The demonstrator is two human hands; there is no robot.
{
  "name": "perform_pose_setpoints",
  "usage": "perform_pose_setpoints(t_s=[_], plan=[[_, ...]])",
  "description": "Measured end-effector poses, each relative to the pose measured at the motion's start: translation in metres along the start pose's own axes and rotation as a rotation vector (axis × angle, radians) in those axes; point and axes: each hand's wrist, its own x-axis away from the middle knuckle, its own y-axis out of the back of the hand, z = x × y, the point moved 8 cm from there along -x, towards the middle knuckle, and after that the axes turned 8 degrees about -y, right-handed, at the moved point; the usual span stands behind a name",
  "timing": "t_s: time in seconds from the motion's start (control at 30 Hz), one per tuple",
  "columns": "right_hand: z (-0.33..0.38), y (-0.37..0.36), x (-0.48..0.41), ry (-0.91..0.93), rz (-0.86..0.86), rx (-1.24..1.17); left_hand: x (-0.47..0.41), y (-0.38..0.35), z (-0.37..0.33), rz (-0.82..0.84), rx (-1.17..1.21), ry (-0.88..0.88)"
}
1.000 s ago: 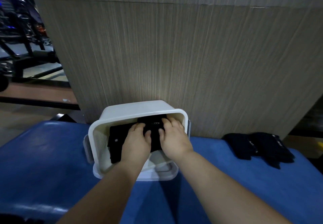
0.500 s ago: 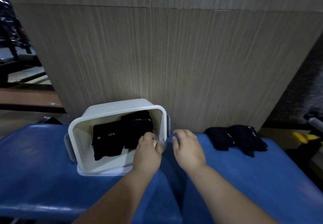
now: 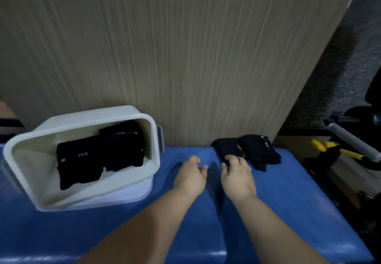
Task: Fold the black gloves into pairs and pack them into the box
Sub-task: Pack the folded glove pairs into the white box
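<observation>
Head view: two bare hands over a blue bench, with gloves loose to the right and packed in the box.

Left hand is palm down above the bench, fingers loosely curled and apart, holding nothing. Right hand reaches the loose gloves, its fingertips touching the near edge of the left one; fingers spread, not clamped. Both loose gloves lie side by side against the wood panel. White box, tilted toward the camera, sits well left and holds two folded pairs side by side.
</observation>
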Motion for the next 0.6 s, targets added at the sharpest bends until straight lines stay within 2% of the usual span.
perform_pose_setpoints(t_s=[0.43,0.6], plan=[[-0.049,-0.01,-0.033,-0.078,0.034,-0.053,-0.048,-0.062,-0.02,0.121,0.052,0.072],[-0.053,-0.019,-0.037,-0.072,0.062,0.0,-0.065,-0.073,-0.019,0.087,0.114,0.132]])
